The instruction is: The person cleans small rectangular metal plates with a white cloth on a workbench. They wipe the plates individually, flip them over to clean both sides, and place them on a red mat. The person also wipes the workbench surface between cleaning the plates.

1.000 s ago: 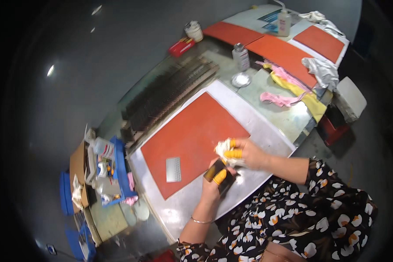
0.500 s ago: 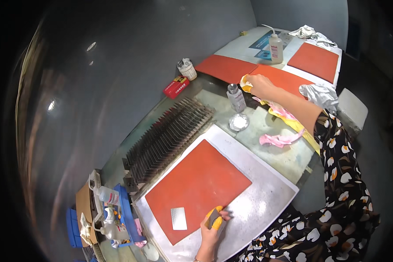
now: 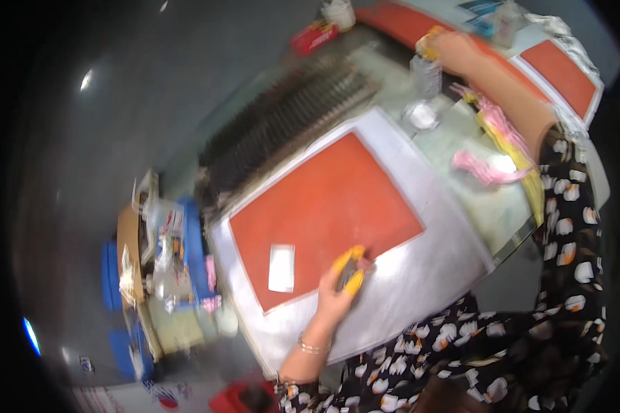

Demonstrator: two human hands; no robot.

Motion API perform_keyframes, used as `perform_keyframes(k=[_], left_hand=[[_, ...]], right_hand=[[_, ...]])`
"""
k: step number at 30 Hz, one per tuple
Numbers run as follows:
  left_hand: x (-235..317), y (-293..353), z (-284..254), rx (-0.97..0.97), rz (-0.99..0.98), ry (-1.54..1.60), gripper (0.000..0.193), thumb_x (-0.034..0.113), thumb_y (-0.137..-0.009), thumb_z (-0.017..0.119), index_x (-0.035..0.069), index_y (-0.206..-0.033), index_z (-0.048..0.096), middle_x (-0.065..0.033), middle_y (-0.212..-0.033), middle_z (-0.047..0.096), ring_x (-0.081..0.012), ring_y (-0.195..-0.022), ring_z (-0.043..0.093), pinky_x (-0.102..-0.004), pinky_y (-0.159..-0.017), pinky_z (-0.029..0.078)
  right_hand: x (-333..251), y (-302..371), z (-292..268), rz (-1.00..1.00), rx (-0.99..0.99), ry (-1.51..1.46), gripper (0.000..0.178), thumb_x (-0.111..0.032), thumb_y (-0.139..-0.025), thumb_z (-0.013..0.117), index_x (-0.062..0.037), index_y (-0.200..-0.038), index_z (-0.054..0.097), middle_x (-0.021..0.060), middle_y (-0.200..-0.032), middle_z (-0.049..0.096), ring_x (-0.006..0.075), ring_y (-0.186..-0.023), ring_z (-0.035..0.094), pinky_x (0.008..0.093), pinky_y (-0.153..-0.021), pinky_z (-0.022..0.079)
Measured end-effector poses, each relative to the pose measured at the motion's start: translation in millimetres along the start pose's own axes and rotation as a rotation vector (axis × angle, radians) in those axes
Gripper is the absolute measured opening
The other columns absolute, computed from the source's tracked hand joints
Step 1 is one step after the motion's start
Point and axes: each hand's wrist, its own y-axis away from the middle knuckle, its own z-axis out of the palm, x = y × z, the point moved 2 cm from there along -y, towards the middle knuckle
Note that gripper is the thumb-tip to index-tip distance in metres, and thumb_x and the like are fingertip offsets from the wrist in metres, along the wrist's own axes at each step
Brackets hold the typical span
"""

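Observation:
My left hand (image 3: pixel 339 286) is closed around a small flat dark grey piece (image 3: pixel 349 274), with yellow showing at the fingers. It sits over the near edge of an orange-red mat (image 3: pixel 331 213), beside a white rectangular piece (image 3: pixel 282 268) lying on that mat. Under the mat is a pale board (image 3: pixel 420 275). My right hand (image 3: pixel 455 51) reaches far right with fingers curled, yellow and white showing at them; blur hides what they hold. It is at the top of a small grey-white bottle (image 3: pixel 427 77). Close to the bottle stands a shiny round dish (image 3: pixel 421 115).
A dark finned rack (image 3: pixel 282 131) runs along the far side of the board. Pink and yellow cloths (image 3: pixel 496 124) lie right. A blue bin (image 3: pixel 198 248) with bottles stands left. At the back are a red box (image 3: pixel 315 38), a white tub (image 3: pixel 338 14) and another orange-red mat (image 3: pixel 561 76).
The view has shifted, so the board sits higher and more is seen at lower left. My right hand has come down to the bottle's top. My left hand keeps the grey piece over the mat.

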Motion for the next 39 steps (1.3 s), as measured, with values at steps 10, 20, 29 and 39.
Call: perform_keyframes(k=[10, 20, 29, 39], left_hand=[[-1.2, 11.7, 5.3, 0.018, 0.055, 0.065, 0.034, -0.005, -0.077, 0.052, -0.002, -0.111, 0.053, -0.0073, -0.089, 0.059, -0.0159, -0.084, 0.057, -0.0282, -0.080, 0.045], [19.1, 26.1, -0.5, 0.167, 0.123, -0.048, 0.033, -0.001, -0.074, 0.061, -0.002, -0.106, 0.057, -0.0087, -0.094, 0.061, -0.0160, -0.085, 0.058, -0.0263, -0.077, 0.046], [23.1, 15.4, -4.8, 0.124, 0.043, -0.174, 0.032, -0.007, -0.075, 0.052, -0.004, -0.107, 0.055, -0.0110, -0.096, 0.061, -0.0133, -0.086, 0.058, -0.0254, -0.078, 0.046], [52.6, 9.4, -30.3, 0.283, -0.129, 1.132, 0.049, 0.041, -0.088, 0.045, -0.006, -0.102, 0.051, -0.0178, -0.097, 0.056, -0.0304, -0.093, 0.057, -0.0406, -0.083, 0.049]], right_hand=[[-231.7, 168.2, -112.2, -0.257, 0.044, -1.249, 0.017, -0.014, -0.078, 0.062, -0.0033, -0.090, 0.057, 0.0160, -0.078, 0.060, 0.0329, -0.069, 0.058, 0.0379, -0.060, 0.046], [-325.5, 206.7, -139.5, -0.472, 0.190, -1.131, 0.017, -0.005, -0.065, 0.062, -0.0024, -0.082, 0.061, 0.0110, -0.075, 0.059, 0.0260, -0.060, 0.058, 0.0362, -0.053, 0.048], [-304.1, 194.8, -127.7, -0.374, 0.369, -1.098, 0.022, -0.009, -0.071, 0.064, -0.0019, -0.092, 0.061, 0.0093, -0.072, 0.056, 0.0234, -0.058, 0.058, 0.0332, -0.049, 0.047], [-272.7, 191.7, -79.0, 0.055, 0.244, -1.359, 0.009, -0.007, -0.072, 0.064, -0.0012, -0.077, 0.061, 0.0157, -0.074, 0.059, 0.0273, -0.060, 0.056, 0.0355, -0.052, 0.045]])
